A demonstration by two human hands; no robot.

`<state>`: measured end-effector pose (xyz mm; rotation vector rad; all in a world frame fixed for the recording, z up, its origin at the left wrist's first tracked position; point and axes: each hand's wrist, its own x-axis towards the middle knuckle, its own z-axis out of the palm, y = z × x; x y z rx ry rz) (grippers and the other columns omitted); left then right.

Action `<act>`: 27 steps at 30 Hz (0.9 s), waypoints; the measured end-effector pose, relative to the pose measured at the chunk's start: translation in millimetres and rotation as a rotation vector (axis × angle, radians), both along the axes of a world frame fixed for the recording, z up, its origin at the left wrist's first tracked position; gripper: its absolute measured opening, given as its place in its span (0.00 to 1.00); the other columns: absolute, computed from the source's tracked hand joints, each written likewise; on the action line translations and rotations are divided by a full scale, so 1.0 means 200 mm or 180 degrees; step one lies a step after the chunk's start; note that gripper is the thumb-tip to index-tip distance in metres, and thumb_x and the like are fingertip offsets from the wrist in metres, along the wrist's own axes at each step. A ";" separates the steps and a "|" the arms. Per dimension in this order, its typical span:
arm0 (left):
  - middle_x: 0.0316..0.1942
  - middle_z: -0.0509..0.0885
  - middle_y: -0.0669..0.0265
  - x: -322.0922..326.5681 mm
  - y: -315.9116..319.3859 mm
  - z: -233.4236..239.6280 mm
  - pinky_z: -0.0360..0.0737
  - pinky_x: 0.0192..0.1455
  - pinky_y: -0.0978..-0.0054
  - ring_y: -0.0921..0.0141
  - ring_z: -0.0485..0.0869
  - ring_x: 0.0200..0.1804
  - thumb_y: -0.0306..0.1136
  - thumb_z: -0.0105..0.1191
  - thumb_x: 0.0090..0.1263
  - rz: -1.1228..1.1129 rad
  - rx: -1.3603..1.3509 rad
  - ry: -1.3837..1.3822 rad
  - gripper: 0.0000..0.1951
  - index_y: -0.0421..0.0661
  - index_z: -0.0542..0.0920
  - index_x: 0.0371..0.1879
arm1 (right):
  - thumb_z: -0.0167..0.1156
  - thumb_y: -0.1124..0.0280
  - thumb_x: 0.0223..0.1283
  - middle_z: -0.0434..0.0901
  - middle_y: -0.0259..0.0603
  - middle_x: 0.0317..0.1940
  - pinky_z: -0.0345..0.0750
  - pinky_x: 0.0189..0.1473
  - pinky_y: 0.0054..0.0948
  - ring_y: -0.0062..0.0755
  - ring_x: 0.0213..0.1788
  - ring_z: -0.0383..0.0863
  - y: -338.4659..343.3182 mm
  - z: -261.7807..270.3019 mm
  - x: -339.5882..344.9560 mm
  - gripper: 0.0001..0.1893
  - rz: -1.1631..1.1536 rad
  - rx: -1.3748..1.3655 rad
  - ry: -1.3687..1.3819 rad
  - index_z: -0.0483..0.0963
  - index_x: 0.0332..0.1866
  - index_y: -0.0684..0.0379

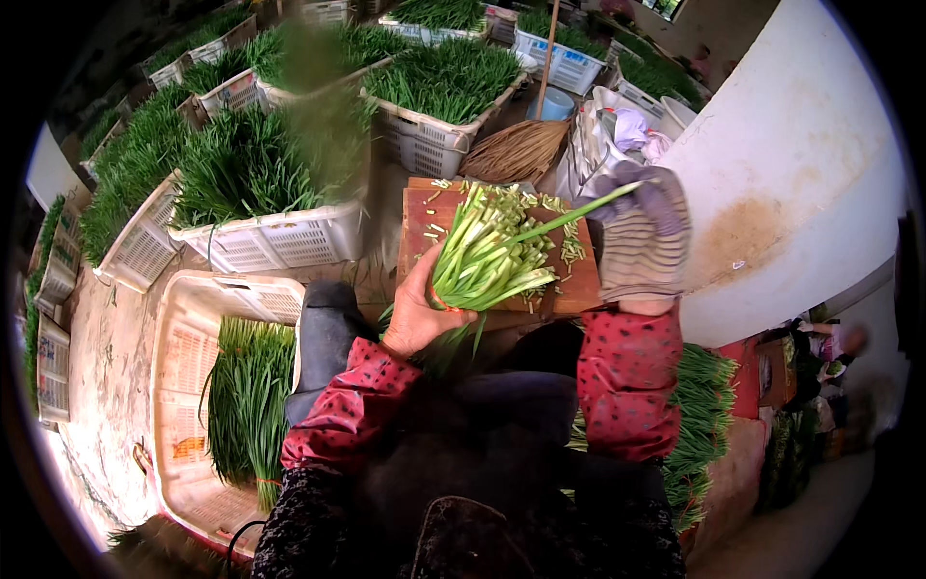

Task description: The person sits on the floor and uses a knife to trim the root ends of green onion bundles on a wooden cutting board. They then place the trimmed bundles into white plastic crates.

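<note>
My left hand (422,310), bare, grips a bundle of garlic chives (492,253) by its lower part, close to an orange band. The pale cut stem ends fan out up and to the right over a reddish wooden board (427,253). My right hand (647,224) wears a striped knit glove with purplish fingers and is slightly blurred. Between its fingers is a single green stalk (579,211), which slants down to the bundle. Short trimmed stem pieces (571,250) lie scattered on the board, mostly beyond the bundle and to its right.
Left of my knee, a white plastic crate (181,391) holds banded chives (253,398). Several chive-filled crates (289,239) stand ahead and left. A straw broom (517,148) and blue bucket (553,103) stand behind the board. A white wall (796,181) bounds the right; more chives (698,427) lie below it.
</note>
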<state>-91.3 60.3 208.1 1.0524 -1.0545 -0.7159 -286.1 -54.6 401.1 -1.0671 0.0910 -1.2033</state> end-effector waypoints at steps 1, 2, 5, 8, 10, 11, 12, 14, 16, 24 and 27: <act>0.62 0.76 0.62 0.05 0.02 0.00 0.70 0.68 0.69 0.68 0.74 0.65 0.20 0.75 0.41 -0.0240 -0.0067 0.0405 0.52 0.43 0.63 0.72 | 0.61 0.73 0.64 0.77 0.39 0.41 0.79 0.45 0.36 0.30 0.38 0.76 -0.04 0.07 -0.08 0.06 -0.0225 0.0080 -0.0325 0.75 0.43 0.60; 0.64 0.74 0.65 0.11 0.04 -0.01 0.68 0.69 0.72 0.72 0.72 0.65 0.14 0.73 0.42 -0.0433 -0.0100 0.0678 0.52 0.42 0.63 0.72 | 0.58 0.76 0.64 0.73 0.36 0.38 0.76 0.41 0.31 0.26 0.37 0.73 -0.09 0.14 -0.19 0.04 -0.0211 0.0118 -0.0671 0.72 0.41 0.61; 0.61 0.77 0.67 0.31 0.13 -0.03 0.69 0.69 0.70 0.71 0.75 0.63 0.14 0.71 0.43 -0.0488 -0.0053 0.1231 0.49 0.44 0.65 0.71 | 0.51 0.80 0.64 0.68 0.35 0.29 0.66 0.21 0.20 0.18 0.21 0.65 -0.24 0.29 -0.49 0.02 0.1063 0.0319 -0.1732 0.68 0.35 0.64; 0.54 0.83 0.65 0.46 0.19 -0.06 0.74 0.63 0.68 0.68 0.81 0.56 0.24 0.69 0.45 -0.0312 -0.0239 0.1407 0.38 0.41 0.73 0.63 | 0.52 0.78 0.65 0.70 0.35 0.30 0.60 0.13 0.17 0.14 0.16 0.61 -0.28 0.18 -0.60 0.11 0.0454 0.0201 -0.1175 0.71 0.50 0.70; 0.48 0.86 0.61 0.52 0.22 -0.08 0.77 0.57 0.67 0.64 0.84 0.51 0.32 0.66 0.46 -0.0334 -0.0390 0.1508 0.33 0.39 0.77 0.57 | 0.51 0.78 0.66 0.70 0.35 0.30 0.59 0.12 0.17 0.14 0.15 0.60 -0.24 0.05 -0.55 0.13 0.0550 0.0525 -0.0627 0.71 0.54 0.69; 0.49 0.85 0.60 0.53 0.23 -0.09 0.78 0.58 0.64 0.63 0.84 0.51 0.32 0.67 0.46 -0.0370 -0.0490 0.1736 0.34 0.38 0.76 0.58 | 0.53 0.76 0.67 0.72 0.33 0.27 0.55 0.11 0.16 0.13 0.15 0.59 -0.21 -0.03 -0.48 0.14 0.0596 0.0602 -0.0034 0.72 0.56 0.63; 0.51 0.85 0.60 0.54 0.24 -0.10 0.77 0.59 0.65 0.64 0.83 0.52 0.30 0.66 0.47 -0.0566 -0.0686 0.2018 0.34 0.38 0.75 0.59 | 0.58 0.71 0.66 0.75 0.31 0.27 0.54 0.11 0.16 0.12 0.17 0.63 -0.18 -0.08 -0.41 0.14 0.0344 0.0390 0.1090 0.75 0.55 0.58; 0.53 0.84 0.58 0.53 0.24 -0.10 0.76 0.61 0.65 0.64 0.83 0.53 0.29 0.66 0.48 -0.0963 -0.0885 0.2405 0.35 0.37 0.74 0.60 | 0.67 0.66 0.61 0.81 0.32 0.33 0.66 0.22 0.19 0.14 0.24 0.73 -0.11 -0.20 -0.24 0.16 -0.0274 -0.0003 0.3474 0.78 0.53 0.57; 0.55 0.83 0.56 0.52 0.24 -0.10 0.77 0.62 0.62 0.61 0.83 0.55 0.30 0.67 0.48 -0.1331 -0.0933 0.2681 0.37 0.36 0.72 0.62 | 0.69 0.71 0.58 0.82 0.40 0.42 0.80 0.46 0.28 0.27 0.43 0.80 -0.04 -0.28 -0.04 0.23 -0.0455 -0.1134 0.3911 0.75 0.59 0.62; 0.65 0.74 0.45 0.45 0.25 -0.11 0.69 0.70 0.47 0.48 0.75 0.65 0.35 0.65 0.48 -0.2053 -0.1133 0.2721 0.45 0.37 0.65 0.70 | 0.73 0.61 0.54 0.73 0.51 0.62 0.82 0.53 0.30 0.36 0.58 0.77 0.17 -0.20 0.42 0.43 -0.0102 -0.0753 0.2065 0.59 0.73 0.59; 0.66 0.73 0.49 0.43 0.24 -0.12 0.67 0.72 0.52 0.51 0.75 0.65 0.32 0.67 0.41 -0.2228 -0.1240 0.2681 0.50 0.39 0.62 0.72 | 0.70 0.63 0.59 0.74 0.50 0.61 0.82 0.50 0.27 0.32 0.56 0.78 0.15 -0.16 0.51 0.38 -0.0037 -0.0703 0.1736 0.60 0.72 0.61</act>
